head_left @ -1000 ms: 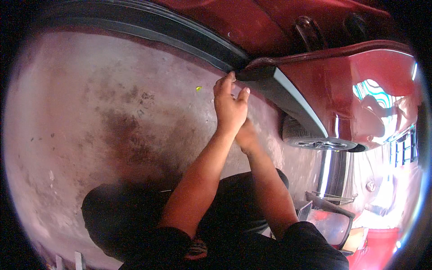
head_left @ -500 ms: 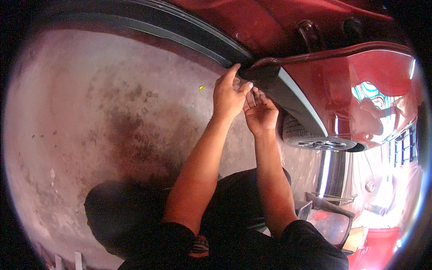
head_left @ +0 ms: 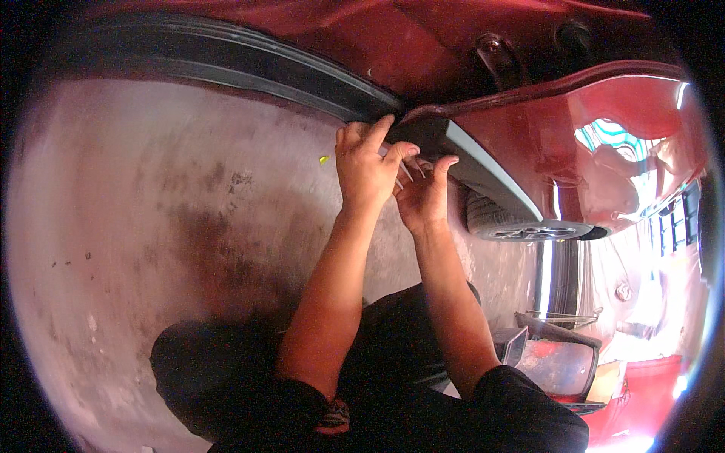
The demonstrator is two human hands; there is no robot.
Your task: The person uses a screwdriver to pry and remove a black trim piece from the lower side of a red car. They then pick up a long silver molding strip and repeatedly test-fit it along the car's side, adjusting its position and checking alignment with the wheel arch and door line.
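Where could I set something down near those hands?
The broad floor left of the left hand, between the black sill and dark knee, looks mostly bare, with one yellowish scrap. It's crowded around the right hand, trim and wheel.

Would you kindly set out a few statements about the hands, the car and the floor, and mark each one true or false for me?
1. The left hand is at the end of the black sill strip. True.
2. The right hand's thumb is tucked under its fingers. False: it stands away from them.
3. A small yellow-green scrap lies on the floor, left of the left hand. True.
4. The car's body panels are blue. False: they are red.
5. The wheel shows to the right of both hands. True.
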